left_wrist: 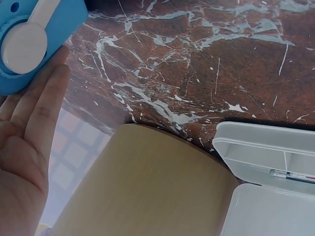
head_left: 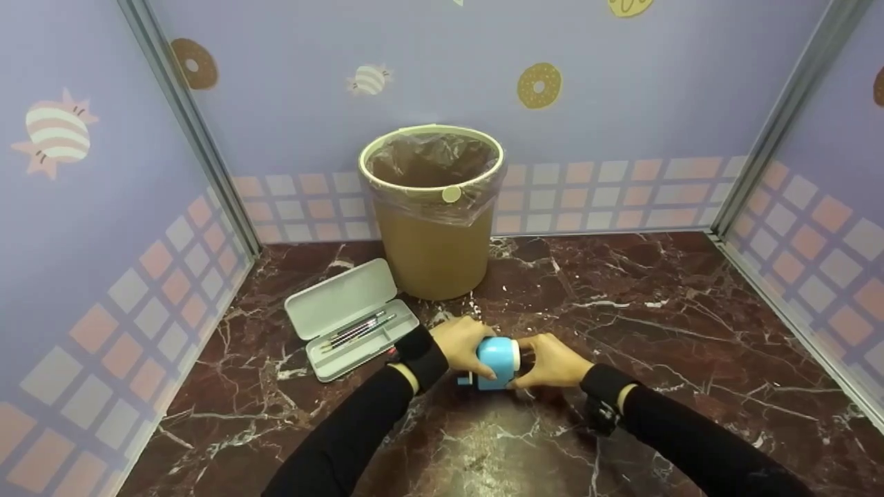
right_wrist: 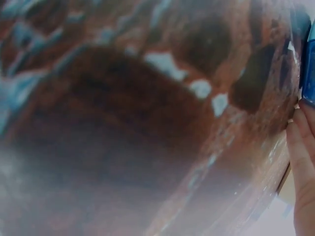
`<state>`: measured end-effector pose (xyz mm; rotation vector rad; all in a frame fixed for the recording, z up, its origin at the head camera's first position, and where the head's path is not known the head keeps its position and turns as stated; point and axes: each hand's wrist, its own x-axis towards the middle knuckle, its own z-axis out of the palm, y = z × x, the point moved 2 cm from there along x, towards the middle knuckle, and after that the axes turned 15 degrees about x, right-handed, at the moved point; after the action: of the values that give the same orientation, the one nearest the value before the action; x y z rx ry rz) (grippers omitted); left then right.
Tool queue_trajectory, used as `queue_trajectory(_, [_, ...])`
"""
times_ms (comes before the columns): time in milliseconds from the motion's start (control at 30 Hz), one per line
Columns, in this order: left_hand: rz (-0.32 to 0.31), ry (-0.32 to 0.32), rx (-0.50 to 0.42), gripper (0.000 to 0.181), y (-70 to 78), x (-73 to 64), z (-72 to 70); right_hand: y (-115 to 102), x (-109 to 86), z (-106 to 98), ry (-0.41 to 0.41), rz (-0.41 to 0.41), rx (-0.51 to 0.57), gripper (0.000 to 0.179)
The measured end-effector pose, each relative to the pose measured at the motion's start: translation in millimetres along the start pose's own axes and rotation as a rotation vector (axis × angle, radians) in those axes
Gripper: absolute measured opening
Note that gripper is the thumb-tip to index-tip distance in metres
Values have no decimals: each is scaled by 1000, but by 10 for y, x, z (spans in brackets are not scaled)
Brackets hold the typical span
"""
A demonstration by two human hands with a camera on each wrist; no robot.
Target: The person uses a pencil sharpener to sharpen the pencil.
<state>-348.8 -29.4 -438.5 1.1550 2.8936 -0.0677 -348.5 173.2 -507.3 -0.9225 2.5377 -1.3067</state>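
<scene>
A blue hand-crank pencil sharpener (head_left: 495, 359) with a white end stands on the marble-patterned surface between the two hands. My left hand (head_left: 464, 345) grips it from the left, thumb in front and fingers behind. In the left wrist view, the left fingers (left_wrist: 47, 105) lie along the blue body beside the white crank (left_wrist: 24, 46). My right hand (head_left: 556, 362) holds the sharpener's right, white end between thumb and fingers. At the right wrist view's edge, right fingers (right_wrist: 302, 147) reach the blue body (right_wrist: 309, 73).
An open grey-white pencil case (head_left: 345, 297) lies left of the hands, with several pencils (head_left: 356, 331) inside. Behind stands a brown bin (head_left: 435, 248) with a clear liner. Small white bits are scattered near its base. Patterned panels enclose the back and sides.
</scene>
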Motion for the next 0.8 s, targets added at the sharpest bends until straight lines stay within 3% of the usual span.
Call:
queue_trajectory(500, [29, 9, 10, 59, 28, 2, 18, 31, -88, -26, -10, -8, 17, 55])
queue_trajectory(800, [24, 8, -10, 60, -8, -16, 16, 94, -223, -129, -6, 2, 47, 69])
